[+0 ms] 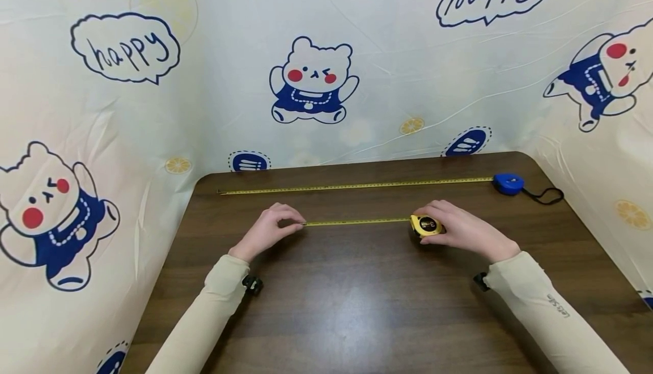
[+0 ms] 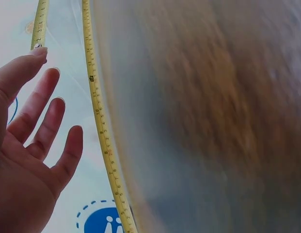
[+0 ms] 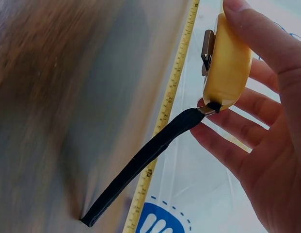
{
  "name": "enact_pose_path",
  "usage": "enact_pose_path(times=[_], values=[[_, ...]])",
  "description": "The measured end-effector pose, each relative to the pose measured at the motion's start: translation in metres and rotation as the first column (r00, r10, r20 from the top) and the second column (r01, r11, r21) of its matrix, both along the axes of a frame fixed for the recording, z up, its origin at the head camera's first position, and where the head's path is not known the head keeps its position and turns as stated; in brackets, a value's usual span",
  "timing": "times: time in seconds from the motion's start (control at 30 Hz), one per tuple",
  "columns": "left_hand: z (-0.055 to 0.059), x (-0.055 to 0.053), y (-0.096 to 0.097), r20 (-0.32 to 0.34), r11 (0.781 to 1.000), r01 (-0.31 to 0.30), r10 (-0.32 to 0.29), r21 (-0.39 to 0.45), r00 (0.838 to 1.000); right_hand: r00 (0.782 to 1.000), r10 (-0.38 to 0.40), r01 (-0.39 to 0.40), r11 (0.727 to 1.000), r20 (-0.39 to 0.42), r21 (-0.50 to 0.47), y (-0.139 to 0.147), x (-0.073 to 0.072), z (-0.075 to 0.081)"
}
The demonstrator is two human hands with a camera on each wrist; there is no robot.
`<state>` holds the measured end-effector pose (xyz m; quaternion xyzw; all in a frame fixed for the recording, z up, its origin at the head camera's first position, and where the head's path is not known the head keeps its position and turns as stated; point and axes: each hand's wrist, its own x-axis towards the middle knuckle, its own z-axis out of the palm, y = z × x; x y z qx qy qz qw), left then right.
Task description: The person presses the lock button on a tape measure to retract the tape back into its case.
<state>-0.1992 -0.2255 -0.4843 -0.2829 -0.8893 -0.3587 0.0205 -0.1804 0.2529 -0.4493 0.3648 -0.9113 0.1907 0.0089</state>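
My right hand (image 1: 456,231) grips a yellow tape measure (image 1: 427,225), thumb on the near side and fingers round the back. Its black strap (image 3: 145,162) hangs loose in the right wrist view. A short length of yellow blade (image 1: 357,222) runs straight from the case to my left hand (image 1: 270,228). There the thumb and a fingertip pinch the blade's end, while the other fingers spread loosely in the left wrist view. Behind both hands lies a blue tape measure (image 1: 508,183), its longer blade (image 1: 352,186) drawn out leftward along the table's back; neither hand touches it.
The brown wooden table (image 1: 331,306) has rounded back corners. A black wrist loop (image 1: 548,195) trails from the blue case near the right edge. Printed cloth (image 1: 398,68) with cartoon bears hangs behind the table and along both sides.
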Motion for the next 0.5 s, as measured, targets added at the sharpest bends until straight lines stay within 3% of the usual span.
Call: enact_pose_path(times=[0.5], values=[[0.004,0.002,0.017,0.039,1.0,0.003,-0.004,0.01,0.999,1.0,0.016,-0.016,1.0,0.012,-0.005,-0.017,0.001,0.004]])
